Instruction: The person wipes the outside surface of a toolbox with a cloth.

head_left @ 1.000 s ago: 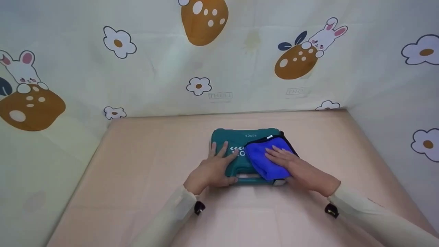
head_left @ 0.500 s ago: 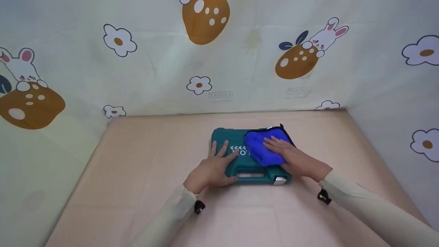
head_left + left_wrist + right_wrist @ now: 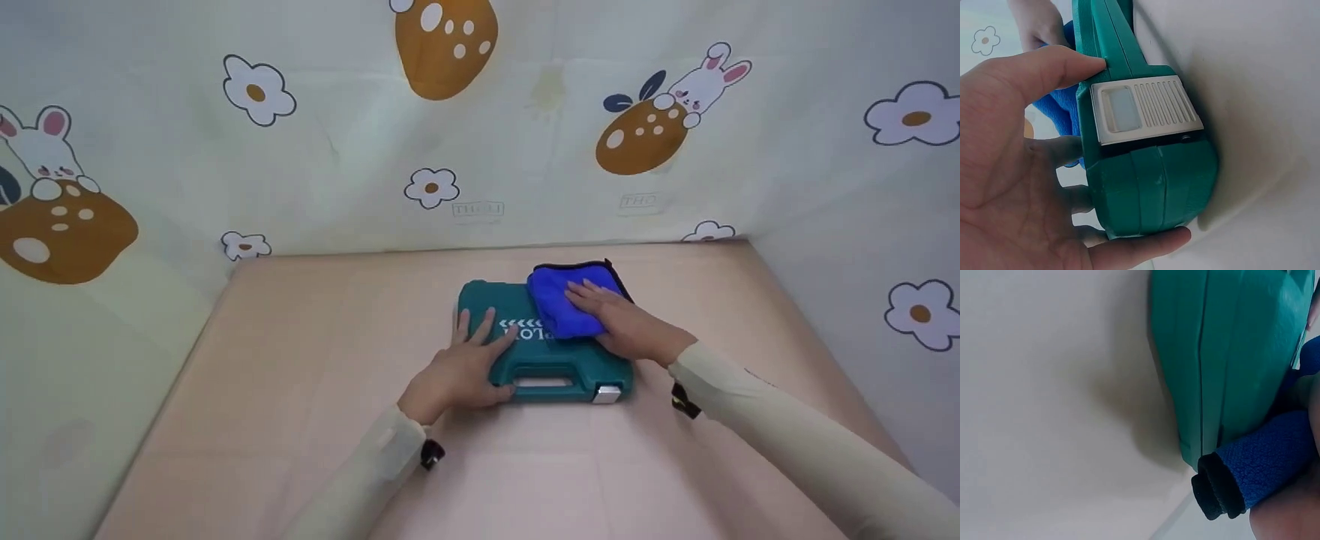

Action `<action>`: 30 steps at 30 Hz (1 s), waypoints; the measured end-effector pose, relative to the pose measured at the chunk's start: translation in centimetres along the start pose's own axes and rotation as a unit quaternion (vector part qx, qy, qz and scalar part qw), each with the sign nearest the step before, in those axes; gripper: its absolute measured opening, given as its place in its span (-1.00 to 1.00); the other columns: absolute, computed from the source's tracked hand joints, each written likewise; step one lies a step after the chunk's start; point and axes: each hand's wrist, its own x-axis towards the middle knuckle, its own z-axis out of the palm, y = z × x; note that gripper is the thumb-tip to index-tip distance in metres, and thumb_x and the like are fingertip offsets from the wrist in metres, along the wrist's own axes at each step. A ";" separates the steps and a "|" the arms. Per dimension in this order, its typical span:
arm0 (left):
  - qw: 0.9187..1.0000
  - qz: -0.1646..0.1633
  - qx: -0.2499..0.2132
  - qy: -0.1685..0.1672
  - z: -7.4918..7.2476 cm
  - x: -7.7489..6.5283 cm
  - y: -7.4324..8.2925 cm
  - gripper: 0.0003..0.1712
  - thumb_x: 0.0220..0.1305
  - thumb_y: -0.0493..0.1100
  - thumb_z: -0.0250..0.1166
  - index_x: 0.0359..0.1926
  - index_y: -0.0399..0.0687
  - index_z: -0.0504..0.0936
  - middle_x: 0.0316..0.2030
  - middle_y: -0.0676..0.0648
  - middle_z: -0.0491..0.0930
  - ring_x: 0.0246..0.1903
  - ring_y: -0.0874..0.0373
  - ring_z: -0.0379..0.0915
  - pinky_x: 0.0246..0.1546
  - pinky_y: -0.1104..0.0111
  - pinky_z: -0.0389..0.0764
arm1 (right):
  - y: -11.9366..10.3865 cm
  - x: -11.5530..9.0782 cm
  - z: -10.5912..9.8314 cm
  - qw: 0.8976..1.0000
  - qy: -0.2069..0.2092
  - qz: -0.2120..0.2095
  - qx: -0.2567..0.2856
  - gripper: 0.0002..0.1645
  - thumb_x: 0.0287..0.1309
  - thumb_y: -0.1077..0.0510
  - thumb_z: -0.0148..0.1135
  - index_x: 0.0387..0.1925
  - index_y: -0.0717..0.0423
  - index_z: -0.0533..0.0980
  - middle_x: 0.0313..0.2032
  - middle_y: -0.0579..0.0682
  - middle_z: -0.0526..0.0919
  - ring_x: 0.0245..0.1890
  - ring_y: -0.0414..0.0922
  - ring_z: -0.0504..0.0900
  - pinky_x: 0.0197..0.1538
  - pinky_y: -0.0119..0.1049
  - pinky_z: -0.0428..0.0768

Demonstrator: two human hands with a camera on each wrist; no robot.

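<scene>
A green hard plastic case (image 3: 600, 361) with white lettering lies flat on the table, its handle toward me. My left hand (image 3: 459, 373) rests on its left part with fingers straight and spread. In the left wrist view the thumb (image 3: 1067, 67) touches the handle side near a metal latch (image 3: 1143, 109), and the little finger lies along the case's end. My right hand (image 3: 628, 321) presses a folded blue cloth (image 3: 559, 301) with black edging onto the case's upper right, fingers extended. In the right wrist view, a fold of the cloth (image 3: 1266, 458) hangs past the case's side.
The case's second latch (image 3: 606, 394) is at its front right corner. Beige covering spreads over the table (image 3: 315, 360). Behind and on both sides stand pale fabric walls (image 3: 337, 165) printed with rabbits and flowers.
My right hand has slid the blue cloth away from me across the case, from near the handle to the back edge, baring the front right latch. My left hand has stayed in place.
</scene>
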 end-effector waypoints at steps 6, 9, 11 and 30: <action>1.000 0.011 0.014 0.002 0.1 -0.2 -0.3 -0.01 0.33 0.30 0.29 0.63 0.30 0.02 0.61 -0.11 -0.33 0.50 -0.33 -0.60 0.15 -0.33 0.34 | 0.1 1.2 -0.1 1.000 0.000 0.017 -0.017 -0.16 0.41 0.33 0.16 0.59 0.16 0.05 0.57 0.14 -0.02 0.55 0.19 -0.17 0.45 0.14 -0.04; 1.000 0.016 0.016 0.001 -0.1 -0.2 -0.3 -0.01 0.33 0.32 0.28 0.63 0.30 0.01 0.61 -0.11 -0.34 0.50 -0.32 -0.61 0.15 -0.31 0.36 | 0.1 1.7 -0.4 0.999 0.007 0.023 -0.022 -0.17 0.41 0.32 0.16 0.59 0.16 0.05 0.57 0.14 -0.02 0.55 0.20 -0.17 0.45 0.16 -0.04; 1.000 0.018 0.016 0.001 -0.1 -0.2 -0.2 0.00 0.33 0.34 0.27 0.63 0.30 0.00 0.61 -0.11 -0.34 0.50 -0.31 -0.61 0.15 -0.30 0.37 | 0.2 1.9 -0.5 0.999 0.010 0.025 -0.029 -0.17 0.42 0.30 0.15 0.59 0.16 0.04 0.58 0.14 -0.03 0.55 0.20 -0.17 0.45 0.16 -0.04; 0.999 0.030 -0.011 0.037 0.4 -0.7 -0.3 -0.08 0.27 0.27 0.38 0.56 0.24 0.24 0.58 -0.13 -0.11 0.50 -0.33 -0.40 0.11 -0.28 0.40 | -1.8 2.3 0.0 0.999 -0.002 0.036 -0.031 -0.20 0.46 0.29 0.07 0.59 0.21 -0.01 0.58 0.15 -0.08 0.54 0.24 -0.24 0.46 0.14 -0.12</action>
